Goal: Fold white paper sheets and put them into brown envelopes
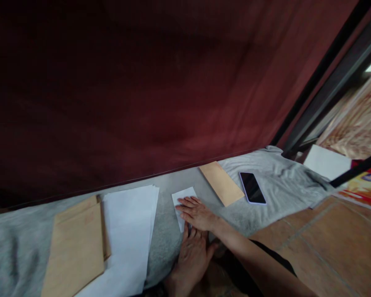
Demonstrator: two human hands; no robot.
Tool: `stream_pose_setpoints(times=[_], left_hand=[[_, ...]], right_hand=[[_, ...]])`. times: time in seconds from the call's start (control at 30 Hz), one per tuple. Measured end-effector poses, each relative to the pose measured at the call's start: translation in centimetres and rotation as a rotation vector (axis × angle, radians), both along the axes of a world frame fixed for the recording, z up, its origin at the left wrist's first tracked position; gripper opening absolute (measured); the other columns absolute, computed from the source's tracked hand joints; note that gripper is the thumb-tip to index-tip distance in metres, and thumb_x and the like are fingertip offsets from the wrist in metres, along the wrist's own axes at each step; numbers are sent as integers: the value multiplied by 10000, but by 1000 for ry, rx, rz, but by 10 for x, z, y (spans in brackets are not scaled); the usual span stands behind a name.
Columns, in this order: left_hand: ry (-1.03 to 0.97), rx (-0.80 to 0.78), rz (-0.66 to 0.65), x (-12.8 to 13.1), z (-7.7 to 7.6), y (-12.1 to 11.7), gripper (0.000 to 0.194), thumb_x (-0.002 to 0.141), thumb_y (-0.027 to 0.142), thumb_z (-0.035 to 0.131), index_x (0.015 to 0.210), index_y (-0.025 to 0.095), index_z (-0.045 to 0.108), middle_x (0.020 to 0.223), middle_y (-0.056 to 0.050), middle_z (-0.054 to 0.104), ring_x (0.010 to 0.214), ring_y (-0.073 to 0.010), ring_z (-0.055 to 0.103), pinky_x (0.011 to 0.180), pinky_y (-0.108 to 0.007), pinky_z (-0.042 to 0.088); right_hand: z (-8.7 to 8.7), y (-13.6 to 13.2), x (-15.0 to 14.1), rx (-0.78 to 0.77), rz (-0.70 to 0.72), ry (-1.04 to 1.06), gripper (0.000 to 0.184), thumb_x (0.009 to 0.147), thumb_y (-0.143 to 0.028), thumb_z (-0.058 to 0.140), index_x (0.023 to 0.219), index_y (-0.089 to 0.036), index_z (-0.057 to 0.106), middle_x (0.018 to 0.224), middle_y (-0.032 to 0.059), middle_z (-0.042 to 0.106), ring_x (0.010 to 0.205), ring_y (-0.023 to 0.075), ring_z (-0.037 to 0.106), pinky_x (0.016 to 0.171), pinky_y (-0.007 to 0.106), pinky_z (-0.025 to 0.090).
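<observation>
A small folded sheet of white paper (pixel 183 196) lies on the grey cloth in front of me. My right hand (pixel 199 214) rests flat across it, fingers stretched out to the left and slightly apart. Just below, my left hand (pixel 192 253) has its fingers extended towards the paper's near end, with the fingertips by the right hand. Part of the sheet is hidden beneath the hands. To the right of the paper lies a brown envelope (pixel 221 183). Left of it is a stack of large white sheets (pixel 128 231).
Several brown envelopes (pixel 77 243) overlap the white sheets at the left. A phone (pixel 252 187) with a pale purple edge lies at the right on the grey cloth (pixel 281 198). A dark red panel (pixel 157 95) rises behind. Tiled floor (pixel 324 243) shows at lower right.
</observation>
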State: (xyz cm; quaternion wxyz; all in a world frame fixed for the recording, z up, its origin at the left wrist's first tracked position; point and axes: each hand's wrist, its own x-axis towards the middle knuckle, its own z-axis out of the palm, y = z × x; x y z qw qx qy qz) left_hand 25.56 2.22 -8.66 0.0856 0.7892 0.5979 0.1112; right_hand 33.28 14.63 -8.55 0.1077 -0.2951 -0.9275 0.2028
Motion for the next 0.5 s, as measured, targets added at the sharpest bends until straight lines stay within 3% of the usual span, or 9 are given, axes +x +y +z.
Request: stream_pose_setpoints(times=[0.27,0.5], left_hand=[[26,14,-1,4,4,-10,550,944,498,480,1397,192,539,1392,-117,607,1347,-338,489,1186,-692,206],[2,-12,0,4,6,-15,557,939,487,475,1404,185,534,1429,-116,580,1379,-357,451,1178,-723,184]], right_hand=[[-10,8,-18,103,-162,-27,466,1054,-423,372,1482,-267,467,1593,37,366,1466,234,327,1215,448,233],[-12,9,-24,146,-203,-46,474,1042,-413,419,1493,-270,445,1597,47,358,1472,252,313,1215,481,227]])
